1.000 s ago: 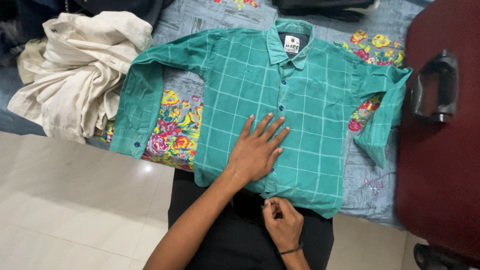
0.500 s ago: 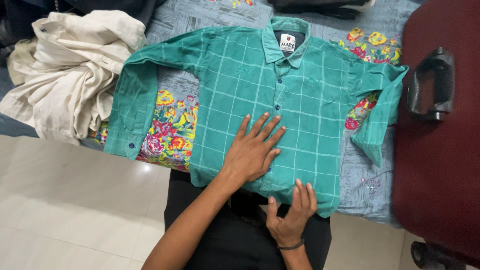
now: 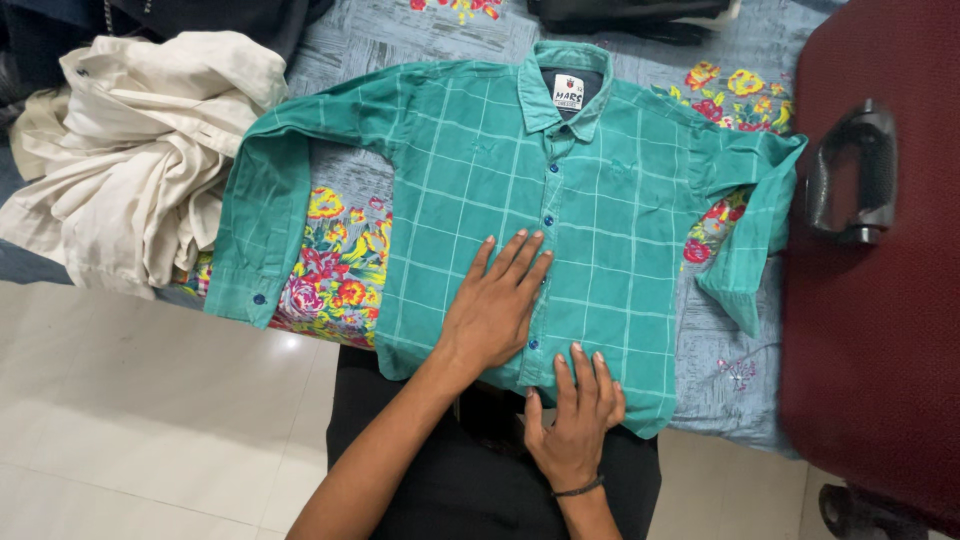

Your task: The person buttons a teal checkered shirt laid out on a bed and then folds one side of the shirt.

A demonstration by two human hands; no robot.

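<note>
Cream garment heap (image 3: 140,150) far left; green checked shirt (image 3: 600,200) lies face-up on the floral bedsheet (image 3: 340,260), collar far, hem near. Left hand (image 3: 492,305) flat, fingers spread, left of the button line; right hand (image 3: 578,420) open, fingertips on the near hem, closer to the edge

A small white rectangular label (image 3: 568,91) sits inside the shirt collar (image 3: 560,75).

One head cam, looking steeply down from above, close over bed edge (image 3: 730,420), shirt (image 3: 600,230) filling mid-frame
</note>
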